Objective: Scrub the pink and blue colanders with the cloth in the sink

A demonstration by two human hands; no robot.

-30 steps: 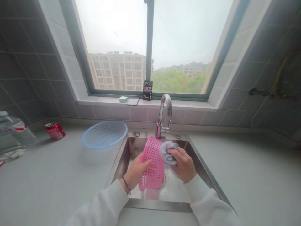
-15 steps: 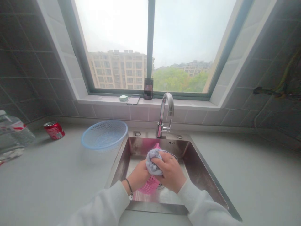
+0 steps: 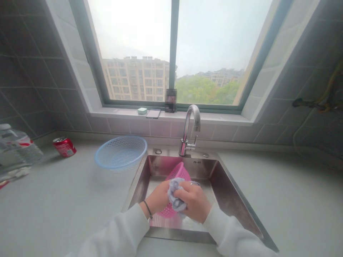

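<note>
A pink perforated plastic basket (image 3: 177, 172) is tilted up inside the steel sink (image 3: 237, 200). My left hand (image 3: 158, 195) is closed at the basket's left side and appears to grip it, though its fingertips are hidden behind the cloth and the basket. Bunched in my right hand (image 3: 197, 200) is a pale grey-white cloth (image 3: 177, 192), pressed against the basket. The fingers of that hand curl over the cloth, and both hands are close together above the sink floor.
Behind the sink rises a chrome faucet (image 3: 184, 132). A light blue basket (image 3: 120, 153) stands on the left counter, with a red can (image 3: 64, 147) and a clear plastic bottle (image 3: 20, 146) further left. Small items, including a green block (image 3: 142, 111), lie on the windowsill.
The cloth and my right hand have moved slightly down. More of the pink basket shows above the cloth, its tilt seemingly altered. The whole view has shifted a little.
</note>
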